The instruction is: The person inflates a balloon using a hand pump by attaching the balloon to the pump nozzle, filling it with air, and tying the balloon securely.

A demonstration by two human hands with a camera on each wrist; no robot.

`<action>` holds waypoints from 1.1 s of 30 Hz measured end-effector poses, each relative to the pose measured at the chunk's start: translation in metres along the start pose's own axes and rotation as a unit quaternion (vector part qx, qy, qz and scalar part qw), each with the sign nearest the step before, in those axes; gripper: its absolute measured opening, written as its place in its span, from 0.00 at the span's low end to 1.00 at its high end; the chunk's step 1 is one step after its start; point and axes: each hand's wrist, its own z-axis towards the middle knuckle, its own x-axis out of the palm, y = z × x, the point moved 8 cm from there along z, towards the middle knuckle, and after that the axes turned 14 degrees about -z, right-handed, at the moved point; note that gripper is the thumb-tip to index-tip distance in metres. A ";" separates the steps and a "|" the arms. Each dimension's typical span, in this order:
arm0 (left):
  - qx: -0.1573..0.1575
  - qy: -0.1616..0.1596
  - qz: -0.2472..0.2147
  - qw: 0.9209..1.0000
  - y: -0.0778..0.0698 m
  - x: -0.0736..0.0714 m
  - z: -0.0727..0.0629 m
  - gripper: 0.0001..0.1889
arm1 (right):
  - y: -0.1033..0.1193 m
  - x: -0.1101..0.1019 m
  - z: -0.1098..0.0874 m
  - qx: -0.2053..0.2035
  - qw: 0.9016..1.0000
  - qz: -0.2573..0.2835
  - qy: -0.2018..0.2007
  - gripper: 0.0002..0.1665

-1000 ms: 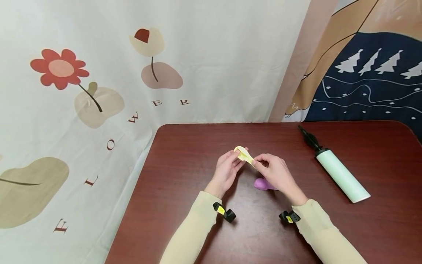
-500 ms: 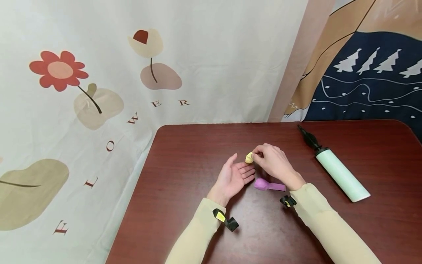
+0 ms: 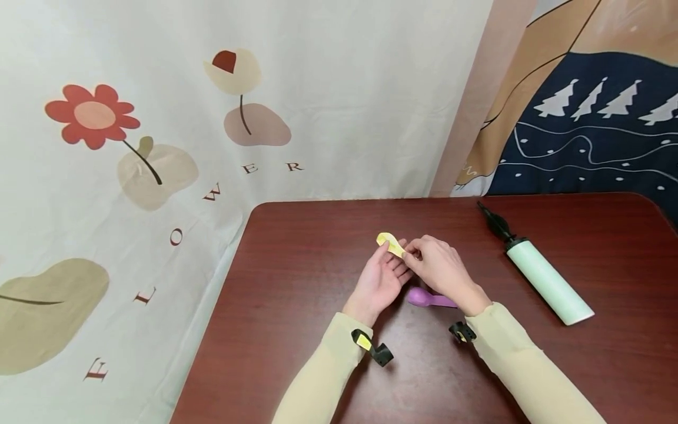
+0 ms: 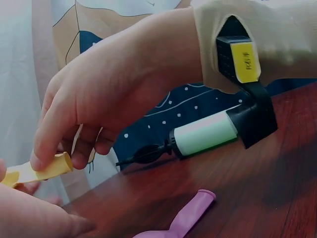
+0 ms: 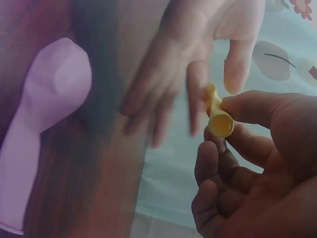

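A limp yellow balloon point(image 3: 391, 244) is pinched at its neck by my right hand point(image 3: 439, 266), between thumb and forefinger. In the right wrist view the open mouth of the yellow balloon point(image 5: 221, 125) faces the camera. My left hand point(image 3: 377, 284) is turned palm up beside it, fingers mostly straight and somewhat blurred in the right wrist view. The left thumb lies close to the balloon's body; whether it touches is hard to tell. An uninflated purple balloon point(image 3: 424, 297) lies on the table below the right hand, its neck partly covered in the head view.
A hand pump point(image 3: 548, 282) with a pale green barrel and black nozzle end lies at the right of the dark red-brown table point(image 3: 296, 265). Behind the table hangs a printed cloth point(image 3: 360, 118). Each wrist wears a black camera mount point(image 3: 373, 347).
The left hand first held the balloon's body, then let go and spread its palm. The right hand drew the yellow balloon back, then brought it over the left fingers again.
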 end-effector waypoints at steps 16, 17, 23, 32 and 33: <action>0.075 -0.012 -0.078 0.994 -0.009 0.007 0.006 0.19 | -0.031 -0.015 -0.031 0.039 0.998 0.015 -0.057 0.12; 0.077 -0.013 -0.081 0.994 -0.010 0.006 0.006 0.19 | -0.036 -0.018 -0.035 0.042 0.997 0.013 -0.059 0.12; 0.057 0.001 -0.099 0.993 -0.010 0.007 0.008 0.24 | -0.075 -0.040 -0.063 0.066 0.994 -0.010 -0.086 0.13; 0.079 0.021 -0.099 0.992 -0.021 0.011 0.006 0.24 | -0.139 -0.063 -0.103 0.097 0.987 -0.038 -0.123 0.20; 0.078 0.025 -0.097 0.992 -0.021 0.012 0.006 0.24 | -0.147 -0.064 -0.107 0.106 0.986 -0.043 -0.121 0.23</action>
